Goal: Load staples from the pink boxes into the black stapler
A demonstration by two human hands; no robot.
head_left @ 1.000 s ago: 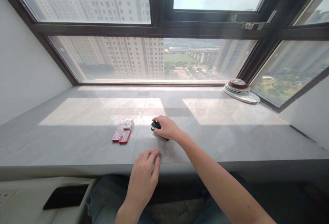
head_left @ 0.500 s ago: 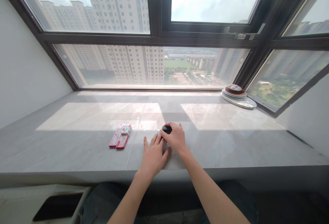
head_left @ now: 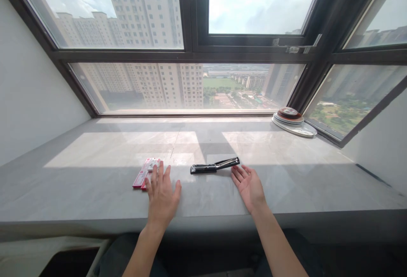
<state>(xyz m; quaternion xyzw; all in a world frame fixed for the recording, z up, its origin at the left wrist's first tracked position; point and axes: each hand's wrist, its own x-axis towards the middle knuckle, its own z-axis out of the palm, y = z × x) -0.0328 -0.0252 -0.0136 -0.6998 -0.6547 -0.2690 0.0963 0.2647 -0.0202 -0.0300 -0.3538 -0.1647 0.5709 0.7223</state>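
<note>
The black stapler [head_left: 214,166] lay swung open in a long line on the grey stone windowsill [head_left: 95,183], just right of the frame's centre, its black base toward the left and its shiny metal arm pointing to the right and slightly upward in the picture. Neither hand touched it. The right hand [head_left: 249,186] rested below and to the right of the stapler, palm turned partly up, its fingers loosely spread and holding nothing, with the fingertips near the stapler's metal end but apart from it. The left hand [head_left: 162,194] lay palm down on the sill, lower left of the stapler, fingers extended and a little apart, empty as well; its fingertips reached the lower edge of the red staple boxes [head_left: 144,174], and whether they actually pressed on the boxes could not be told. Those red and white boxes sat side by side to the left of the stapler, well clear of it. Far off in the right of the frame, at the back corner of the sill beside the dark window frame [head_left: 190,52], stood a low stack of plates [head_left: 292,120]. Both bare forearms came up from the bottom edge of the picture.
</note>
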